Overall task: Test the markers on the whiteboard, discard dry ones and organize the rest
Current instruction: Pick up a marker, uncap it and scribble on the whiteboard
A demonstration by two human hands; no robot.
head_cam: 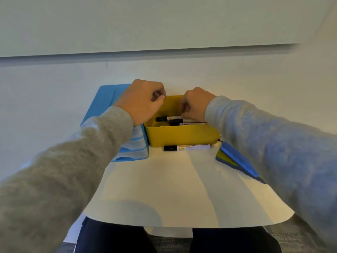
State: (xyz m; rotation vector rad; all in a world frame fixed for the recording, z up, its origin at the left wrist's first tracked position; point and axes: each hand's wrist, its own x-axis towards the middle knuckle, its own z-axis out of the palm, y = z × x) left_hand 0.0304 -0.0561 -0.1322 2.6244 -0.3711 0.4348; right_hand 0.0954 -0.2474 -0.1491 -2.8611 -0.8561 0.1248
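A yellow box stands at the back of the white table. Two black-capped white markers lie in it: one further back, the other nearer to me. A third marker lies on the table against the box's front wall. My right hand reaches into the box, its curled fingers pinching the white end of the rear marker. My left hand hovers over the box's back left corner with fingers curled; nothing shows in it. The whiteboard hangs on the wall above.
A blue tray with ribbed compartments sits left of the box, touching it. Blue and green foam pads lie to the right, partly under my right sleeve. My legs show below the table's near edge.
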